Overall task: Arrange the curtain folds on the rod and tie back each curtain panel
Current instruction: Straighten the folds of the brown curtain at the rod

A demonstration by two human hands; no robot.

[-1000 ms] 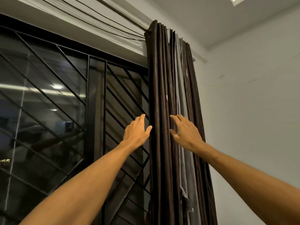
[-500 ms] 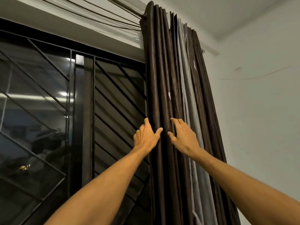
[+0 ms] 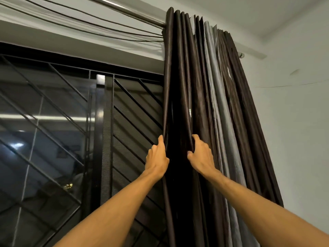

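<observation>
The work is at an early stage, judging by how things hang: the curtain panel (image 3: 179, 77) is bunched at the right end of the rod (image 3: 124, 9), beside the right-hand wall (image 3: 293, 122). Its dark brown pleats are packed unevenly, and a silver-grey fold (image 3: 211, 77) shows among them. No tie-back is visible anywhere, so tying appears not yet done. Only this one panel is in view, and any other cannot be judged. The left hand (image 3: 156, 157) grips the leftmost edge of the panel, its fingers curled out of sight behind the cloth. The right hand (image 3: 201, 155) holds a pleat a little further right, its fingers hooked into the fold and its thumb on the near side. Between the two hands a deep, dark hollow of fabric is spread open. This looks like the arranging of folds, with the tying left to do. To the left stands the window grille (image 3: 124, 113), and thin cables (image 3: 89, 24) run under the rod. A second ago both hands were flat and open, fingers straight, only reaching towards the pleats, the left one clear of the cloth against the grille. Half a second ago they had drawn close together on the folds, still uncurled. Now both have closed on the fabric and stand further apart. The view has also tipped upward, so the rod shows.
</observation>
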